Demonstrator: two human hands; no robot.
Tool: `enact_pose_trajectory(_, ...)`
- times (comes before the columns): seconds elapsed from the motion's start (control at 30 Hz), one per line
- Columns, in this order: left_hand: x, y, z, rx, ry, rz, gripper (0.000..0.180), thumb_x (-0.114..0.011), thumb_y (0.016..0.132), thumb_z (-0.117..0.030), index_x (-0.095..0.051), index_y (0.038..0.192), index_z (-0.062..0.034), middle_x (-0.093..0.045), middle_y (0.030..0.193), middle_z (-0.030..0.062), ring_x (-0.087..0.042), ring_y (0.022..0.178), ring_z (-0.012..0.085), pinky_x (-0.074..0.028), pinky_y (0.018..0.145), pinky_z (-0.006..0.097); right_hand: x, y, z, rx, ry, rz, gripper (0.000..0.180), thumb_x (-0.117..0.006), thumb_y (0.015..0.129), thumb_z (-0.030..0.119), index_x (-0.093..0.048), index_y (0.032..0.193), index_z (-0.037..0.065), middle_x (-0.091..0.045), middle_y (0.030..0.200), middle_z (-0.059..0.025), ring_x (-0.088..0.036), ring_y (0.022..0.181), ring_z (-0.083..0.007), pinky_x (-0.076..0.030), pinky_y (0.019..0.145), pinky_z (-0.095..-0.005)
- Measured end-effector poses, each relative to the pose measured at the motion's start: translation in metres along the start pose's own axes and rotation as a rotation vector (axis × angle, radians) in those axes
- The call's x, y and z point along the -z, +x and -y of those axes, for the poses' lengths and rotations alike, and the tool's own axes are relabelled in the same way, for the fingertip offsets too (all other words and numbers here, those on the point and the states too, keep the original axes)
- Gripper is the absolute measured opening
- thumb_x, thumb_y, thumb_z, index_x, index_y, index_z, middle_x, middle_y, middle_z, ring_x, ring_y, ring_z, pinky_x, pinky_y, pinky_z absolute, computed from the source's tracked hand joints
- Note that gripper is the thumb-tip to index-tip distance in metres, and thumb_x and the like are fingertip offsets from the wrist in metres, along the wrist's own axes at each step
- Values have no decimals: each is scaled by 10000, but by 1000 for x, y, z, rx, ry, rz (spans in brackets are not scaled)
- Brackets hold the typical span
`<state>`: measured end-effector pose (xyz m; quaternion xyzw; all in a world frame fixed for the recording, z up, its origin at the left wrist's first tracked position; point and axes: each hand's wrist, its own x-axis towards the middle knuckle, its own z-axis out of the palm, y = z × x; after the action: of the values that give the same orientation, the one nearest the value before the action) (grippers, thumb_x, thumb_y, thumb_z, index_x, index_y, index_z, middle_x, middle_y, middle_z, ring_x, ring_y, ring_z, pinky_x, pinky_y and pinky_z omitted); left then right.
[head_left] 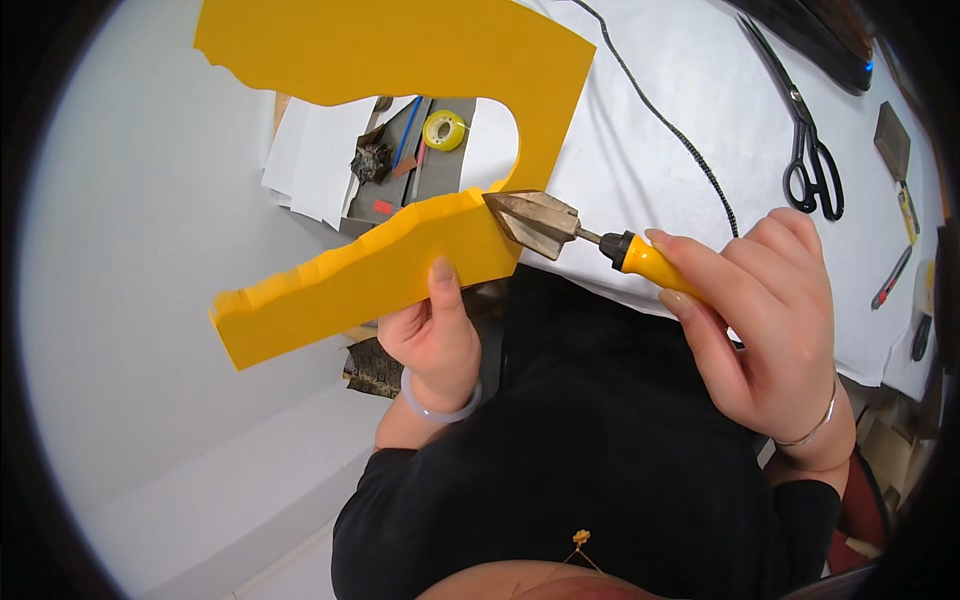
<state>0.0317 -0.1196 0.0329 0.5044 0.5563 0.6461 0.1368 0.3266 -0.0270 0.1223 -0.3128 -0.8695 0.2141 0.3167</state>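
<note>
A large yellow foam-like sheet (400, 50) with a wide, wavy-edged cut-out hangs tilted in front of me. My left hand (432, 325) grips its lower strip, thumb on the near face and the other fingers mostly behind. The strip's upper edge is rippled in small steps. In my right hand (765, 320) is an iron tool (650, 262) with a yellow and black handle, held between thumb and fingers. Its finned, pointed metal head (535, 222) lies against the sheet where the strip meets the right side, tip toward the rippled edge.
Black-handled scissors (805, 150), a scraper (893, 140) and a red cutter knife (890, 278) lie on the white-covered table at right. A black braided cord (665, 115) crosses it. Through the cut-out show a yellow tape roll (444, 130), and papers (318, 160). A wall (130, 250) stands at left.
</note>
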Motion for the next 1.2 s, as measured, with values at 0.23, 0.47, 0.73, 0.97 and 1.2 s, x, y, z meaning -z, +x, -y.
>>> enact_pose_trajectory(0.23,-7,3,-11,-10,-10,48,279,-678,1148,-75,-707,1336,130,-770,1301,200,-747,1185,253,-603,1081,417,0,0,-1,14,0,-1,426,-799,836,-17,-794,1262,-10,-588,764,-63,-479,704,-251,-377,792,-410)
enact_pose_trajectory(0.47,4,-1,-1,-63,65,108,323,-666,1147,-60,-675,1407,132,-754,1370,212,-741,1218,262,-595,1105,429,0,1,-4,-13,40,25,407,-777,855,-12,-794,1262,-14,-611,764,-65,-475,699,-241,-370,781,-411)
enact_pose_trajectory(0.73,1,2,-4,-27,40,97,351,-625,1166,-67,-643,1451,137,-739,1413,243,-738,1284,298,-601,1137,453,1,3,0,-25,54,37,397,-769,862,-11,-799,1258,-14,-620,766,-65,-479,700,-237,-372,786,-408)
enact_pose_trajectory(0.97,5,2,-1,-38,58,105,356,-603,1174,-67,-629,1458,145,-722,1445,248,-732,1305,313,-580,1171,481,1,4,2,-33,89,57,395,-757,860,-17,-803,1252,-18,-654,795,-71,-493,709,-235,-375,791,-408)
enact_pose_trajectory(1.2,8,0,-1,-14,59,109,356,-625,1173,-93,-640,1432,150,-725,1433,242,-732,1295,304,-582,1160,468,-1,6,4,-42,89,71,408,-749,849,-12,-804,1254,-23,-687,823,-73,-500,715,-238,-376,796,-405)
